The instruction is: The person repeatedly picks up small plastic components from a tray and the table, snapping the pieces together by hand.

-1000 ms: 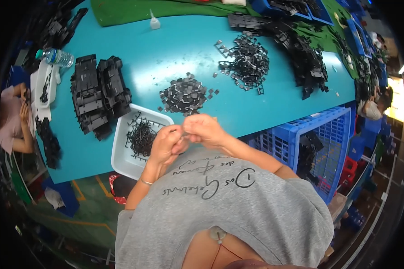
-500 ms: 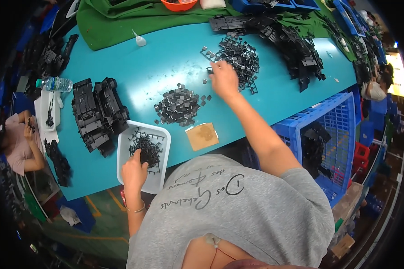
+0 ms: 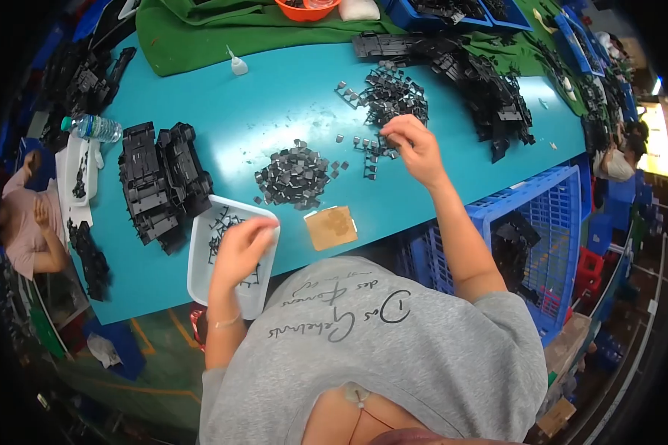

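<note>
My left hand (image 3: 243, 247) hovers over a white rectangular tray (image 3: 200, 268) that holds several thin black plastic pieces; its fingers are curled and what they hold is hidden. My right hand (image 3: 414, 148) reaches out to a scattered heap of small black plastic frames (image 3: 387, 96) on the teal table (image 3: 289, 89), fingertips touching pieces at the heap's near edge. A second heap of small dark square parts (image 3: 295, 176) lies between the two hands.
Stacks of larger black plastic housings (image 3: 159, 182) stand left of the tray. A brown square pad (image 3: 332, 227) lies at the table's near edge. Green cloth (image 3: 200, 37), a small glue bottle (image 3: 237, 65), a water bottle (image 3: 93, 127), blue crates (image 3: 542, 222) at right. Another person (image 3: 26, 222) sits at left.
A second ago both hands were together near my chest. My right hand then reached out to the far heap; my left dropped to the white tray and now sits over its near part.
</note>
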Motion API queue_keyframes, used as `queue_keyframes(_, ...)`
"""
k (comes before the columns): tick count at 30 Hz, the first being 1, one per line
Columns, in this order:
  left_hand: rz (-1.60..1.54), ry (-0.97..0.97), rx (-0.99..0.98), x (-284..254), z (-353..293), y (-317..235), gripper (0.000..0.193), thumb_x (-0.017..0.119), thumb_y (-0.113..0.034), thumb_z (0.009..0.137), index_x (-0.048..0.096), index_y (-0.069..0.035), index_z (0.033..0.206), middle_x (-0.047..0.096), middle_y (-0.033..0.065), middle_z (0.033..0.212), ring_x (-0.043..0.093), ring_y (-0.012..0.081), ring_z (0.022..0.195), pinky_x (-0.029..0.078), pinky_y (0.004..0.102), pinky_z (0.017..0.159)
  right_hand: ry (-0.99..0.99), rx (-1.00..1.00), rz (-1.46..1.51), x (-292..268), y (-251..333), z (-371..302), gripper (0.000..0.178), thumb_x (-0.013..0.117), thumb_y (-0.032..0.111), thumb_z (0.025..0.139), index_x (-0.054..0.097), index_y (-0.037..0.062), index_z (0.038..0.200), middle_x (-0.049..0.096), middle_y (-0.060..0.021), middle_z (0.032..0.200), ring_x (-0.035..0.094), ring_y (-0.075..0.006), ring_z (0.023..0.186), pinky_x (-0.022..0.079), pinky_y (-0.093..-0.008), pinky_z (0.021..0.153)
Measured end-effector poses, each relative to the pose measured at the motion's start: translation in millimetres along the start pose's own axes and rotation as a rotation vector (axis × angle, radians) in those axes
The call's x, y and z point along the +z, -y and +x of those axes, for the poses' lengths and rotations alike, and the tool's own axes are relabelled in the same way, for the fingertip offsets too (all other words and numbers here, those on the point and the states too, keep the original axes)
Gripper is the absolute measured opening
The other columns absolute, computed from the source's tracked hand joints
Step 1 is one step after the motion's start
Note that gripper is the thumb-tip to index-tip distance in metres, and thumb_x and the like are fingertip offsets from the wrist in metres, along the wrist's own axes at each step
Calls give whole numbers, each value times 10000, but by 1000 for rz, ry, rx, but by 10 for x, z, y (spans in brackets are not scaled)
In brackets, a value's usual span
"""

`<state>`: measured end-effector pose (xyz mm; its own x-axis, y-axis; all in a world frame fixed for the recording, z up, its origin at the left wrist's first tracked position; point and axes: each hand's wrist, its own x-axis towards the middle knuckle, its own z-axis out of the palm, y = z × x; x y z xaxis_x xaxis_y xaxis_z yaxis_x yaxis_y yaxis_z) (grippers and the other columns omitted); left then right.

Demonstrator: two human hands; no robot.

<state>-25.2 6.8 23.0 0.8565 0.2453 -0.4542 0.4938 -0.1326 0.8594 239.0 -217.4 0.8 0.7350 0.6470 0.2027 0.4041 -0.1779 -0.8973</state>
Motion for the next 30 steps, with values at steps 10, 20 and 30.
queue_keyframes(10,-982,327,21,991,1110,-296,251,567,-103,843,533,-8,1073,603,34,889,558,87,700,455,206,623,134,-408,-335,219,306,-256,255,592,-38,651,643,83,869,577,-51,845,558,-235,780,460,-323,660)
queue_keyframes(20,-671,100,77,1177,1231,-284,160,567,-46,823,560,-4,976,592,23,792,561,96,682,448,218,600,86,284,94,131,157,-378,245,575,47,799,599,53,1043,571,-73,988,569,-127,793,464,-257,658)
queue_keyframes(30,-384,176,60,1151,1302,-312,125,489,-125,885,533,-13,922,571,18,762,516,82,620,432,226,566,365,-44,-678,155,263,-177,105,565,136,776,564,34,802,594,-131,747,596,-319,685,467,-408,578)
